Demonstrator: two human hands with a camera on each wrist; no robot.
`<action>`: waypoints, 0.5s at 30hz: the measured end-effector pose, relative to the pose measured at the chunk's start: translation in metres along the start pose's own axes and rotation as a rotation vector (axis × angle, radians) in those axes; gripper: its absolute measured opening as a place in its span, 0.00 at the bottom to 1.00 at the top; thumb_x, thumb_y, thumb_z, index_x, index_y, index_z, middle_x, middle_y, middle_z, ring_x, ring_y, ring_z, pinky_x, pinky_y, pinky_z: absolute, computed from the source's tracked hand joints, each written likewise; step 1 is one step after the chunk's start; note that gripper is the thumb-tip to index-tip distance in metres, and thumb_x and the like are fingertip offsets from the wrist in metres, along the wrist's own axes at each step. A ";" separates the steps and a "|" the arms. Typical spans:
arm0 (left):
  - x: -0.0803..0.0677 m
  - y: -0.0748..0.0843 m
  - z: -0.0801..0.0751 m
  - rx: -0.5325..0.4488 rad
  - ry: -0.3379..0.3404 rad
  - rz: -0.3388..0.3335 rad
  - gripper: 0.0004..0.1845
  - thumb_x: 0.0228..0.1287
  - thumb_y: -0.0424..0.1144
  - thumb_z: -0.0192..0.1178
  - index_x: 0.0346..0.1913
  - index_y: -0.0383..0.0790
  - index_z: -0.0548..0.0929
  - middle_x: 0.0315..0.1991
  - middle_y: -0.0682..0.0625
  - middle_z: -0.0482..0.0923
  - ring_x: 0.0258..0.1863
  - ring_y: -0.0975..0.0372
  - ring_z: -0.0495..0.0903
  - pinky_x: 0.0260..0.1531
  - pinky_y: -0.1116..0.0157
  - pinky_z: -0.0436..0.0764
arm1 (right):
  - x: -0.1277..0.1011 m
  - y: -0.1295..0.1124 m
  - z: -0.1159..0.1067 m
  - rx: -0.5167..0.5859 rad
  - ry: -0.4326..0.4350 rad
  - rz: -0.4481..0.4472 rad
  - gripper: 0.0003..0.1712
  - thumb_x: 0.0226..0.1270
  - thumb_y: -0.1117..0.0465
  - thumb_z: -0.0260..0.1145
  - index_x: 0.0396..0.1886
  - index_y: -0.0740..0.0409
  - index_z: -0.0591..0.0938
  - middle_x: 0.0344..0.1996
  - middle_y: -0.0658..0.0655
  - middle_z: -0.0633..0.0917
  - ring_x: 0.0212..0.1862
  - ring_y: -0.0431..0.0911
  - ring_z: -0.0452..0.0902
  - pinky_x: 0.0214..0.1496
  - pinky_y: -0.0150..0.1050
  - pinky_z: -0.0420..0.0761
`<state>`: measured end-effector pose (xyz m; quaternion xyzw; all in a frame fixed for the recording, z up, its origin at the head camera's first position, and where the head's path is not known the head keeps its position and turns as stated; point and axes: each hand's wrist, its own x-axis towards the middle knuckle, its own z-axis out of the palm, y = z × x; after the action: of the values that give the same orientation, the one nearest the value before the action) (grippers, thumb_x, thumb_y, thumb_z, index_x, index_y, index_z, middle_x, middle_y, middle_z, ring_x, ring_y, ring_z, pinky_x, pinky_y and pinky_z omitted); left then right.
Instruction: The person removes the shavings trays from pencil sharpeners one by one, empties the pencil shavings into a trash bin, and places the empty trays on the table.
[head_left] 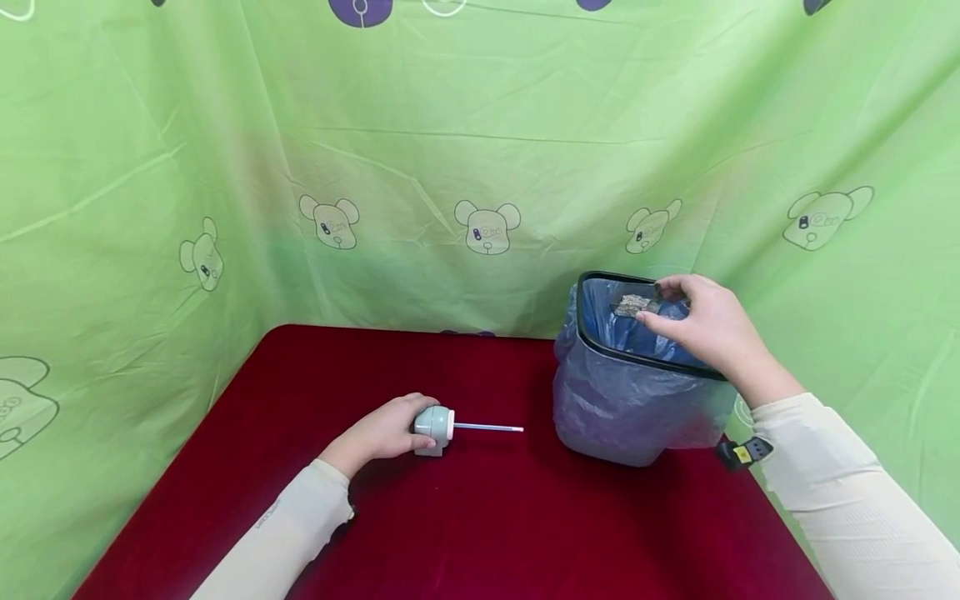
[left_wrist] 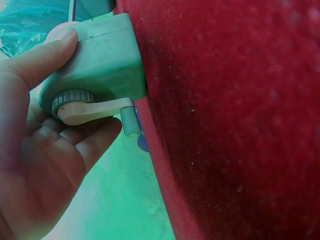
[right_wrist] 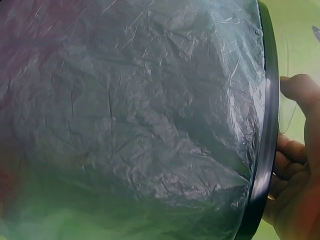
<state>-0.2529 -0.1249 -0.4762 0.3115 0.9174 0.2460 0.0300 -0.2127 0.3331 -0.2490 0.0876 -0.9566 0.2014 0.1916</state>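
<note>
My left hand (head_left: 405, 427) rests on the red table (head_left: 465, 533) and grips a pale green pencil sharpener (head_left: 435, 427) with a thin white pencil (head_left: 487, 427) sticking out to the right. In the left wrist view the thumb lies on the sharpener body (left_wrist: 100, 55) and the fingers curl under its crank handle (left_wrist: 95, 109). My right hand (head_left: 675, 307) pinches a small clear tray of grey shavings (head_left: 636, 305) over the open top of a small bin (head_left: 600, 343) lined with a blue-grey bag (right_wrist: 135, 115). The right fingers (right_wrist: 292, 152) sit beside the black rim (right_wrist: 267, 150).
The bin stands at the right rear of the table, close to the green printed cloth (head_left: 480, 167) that walls in three sides. A black strap with a yellow tag (head_left: 742, 452) sits at my right wrist. Bare red tabletop (left_wrist: 235, 125) lies in front of both hands.
</note>
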 end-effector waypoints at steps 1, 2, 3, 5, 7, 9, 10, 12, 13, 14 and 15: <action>0.000 0.000 0.000 0.000 0.000 0.001 0.32 0.61 0.45 0.74 0.66 0.40 0.77 0.56 0.50 0.79 0.49 0.62 0.78 0.53 0.58 0.80 | 0.000 0.000 0.000 -0.005 0.000 -0.002 0.38 0.64 0.37 0.71 0.61 0.61 0.78 0.53 0.65 0.82 0.58 0.62 0.76 0.58 0.61 0.73; -0.001 0.000 0.000 -0.002 -0.001 0.002 0.32 0.62 0.45 0.73 0.67 0.40 0.77 0.56 0.50 0.79 0.49 0.62 0.78 0.53 0.58 0.80 | 0.000 0.000 0.000 -0.009 0.000 -0.004 0.38 0.64 0.38 0.71 0.61 0.61 0.78 0.53 0.66 0.82 0.58 0.62 0.76 0.58 0.61 0.73; -0.001 0.001 0.000 -0.004 -0.002 0.003 0.32 0.62 0.46 0.73 0.67 0.41 0.77 0.56 0.50 0.79 0.49 0.62 0.78 0.53 0.58 0.80 | 0.001 0.000 -0.001 -0.016 0.001 -0.008 0.38 0.64 0.38 0.72 0.60 0.62 0.79 0.53 0.66 0.83 0.58 0.62 0.77 0.58 0.61 0.73; -0.001 0.001 -0.001 -0.004 0.000 0.005 0.32 0.61 0.46 0.74 0.66 0.41 0.77 0.56 0.51 0.79 0.49 0.62 0.78 0.53 0.58 0.80 | 0.001 0.000 -0.002 -0.029 0.000 -0.015 0.38 0.63 0.38 0.72 0.60 0.62 0.79 0.52 0.66 0.83 0.57 0.62 0.77 0.59 0.61 0.72; -0.001 0.000 0.000 -0.004 0.002 0.007 0.32 0.61 0.45 0.74 0.66 0.41 0.77 0.56 0.51 0.79 0.49 0.62 0.78 0.53 0.58 0.80 | 0.001 0.000 -0.004 -0.046 -0.003 -0.023 0.38 0.63 0.39 0.72 0.60 0.63 0.79 0.52 0.67 0.83 0.58 0.62 0.76 0.59 0.62 0.72; 0.000 -0.001 0.001 0.001 0.004 0.007 0.32 0.61 0.45 0.74 0.66 0.41 0.77 0.56 0.51 0.79 0.49 0.63 0.78 0.53 0.58 0.80 | 0.002 0.000 -0.005 -0.068 -0.011 -0.027 0.39 0.64 0.39 0.72 0.61 0.64 0.79 0.53 0.67 0.82 0.58 0.63 0.76 0.60 0.62 0.72; 0.000 -0.001 0.001 -0.001 0.004 0.006 0.32 0.61 0.45 0.74 0.66 0.41 0.77 0.56 0.51 0.79 0.49 0.62 0.78 0.53 0.58 0.80 | 0.002 0.000 -0.006 -0.077 -0.018 -0.028 0.39 0.64 0.39 0.71 0.62 0.64 0.78 0.54 0.68 0.82 0.59 0.63 0.76 0.61 0.63 0.71; 0.000 -0.001 0.001 -0.005 0.005 0.003 0.32 0.61 0.45 0.74 0.66 0.41 0.77 0.56 0.51 0.79 0.49 0.62 0.78 0.53 0.58 0.80 | 0.002 0.001 -0.007 -0.097 -0.027 -0.029 0.40 0.64 0.38 0.71 0.62 0.65 0.78 0.55 0.68 0.82 0.60 0.64 0.75 0.61 0.63 0.71; 0.000 -0.001 0.001 -0.008 0.005 0.000 0.32 0.61 0.45 0.74 0.66 0.41 0.77 0.56 0.51 0.79 0.49 0.62 0.78 0.53 0.58 0.80 | 0.002 0.001 -0.007 -0.104 -0.031 -0.029 0.40 0.64 0.39 0.71 0.62 0.65 0.78 0.55 0.68 0.82 0.60 0.64 0.75 0.62 0.63 0.71; 0.000 -0.001 0.001 -0.010 0.005 -0.001 0.32 0.61 0.44 0.74 0.66 0.41 0.77 0.56 0.51 0.79 0.48 0.62 0.78 0.53 0.58 0.79 | 0.002 0.002 -0.008 -0.111 -0.035 -0.029 0.40 0.65 0.38 0.71 0.63 0.65 0.78 0.56 0.69 0.82 0.61 0.64 0.75 0.62 0.63 0.71; 0.000 -0.001 0.001 -0.010 0.005 -0.003 0.32 0.61 0.44 0.74 0.66 0.41 0.77 0.56 0.51 0.79 0.48 0.62 0.78 0.53 0.58 0.79 | 0.002 0.002 -0.008 -0.118 -0.037 -0.031 0.40 0.65 0.38 0.71 0.62 0.65 0.78 0.56 0.69 0.82 0.61 0.64 0.75 0.62 0.64 0.71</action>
<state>-0.2533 -0.1252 -0.4777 0.3092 0.9167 0.2514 0.0295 -0.2128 0.3380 -0.2424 0.0948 -0.9687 0.1400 0.1817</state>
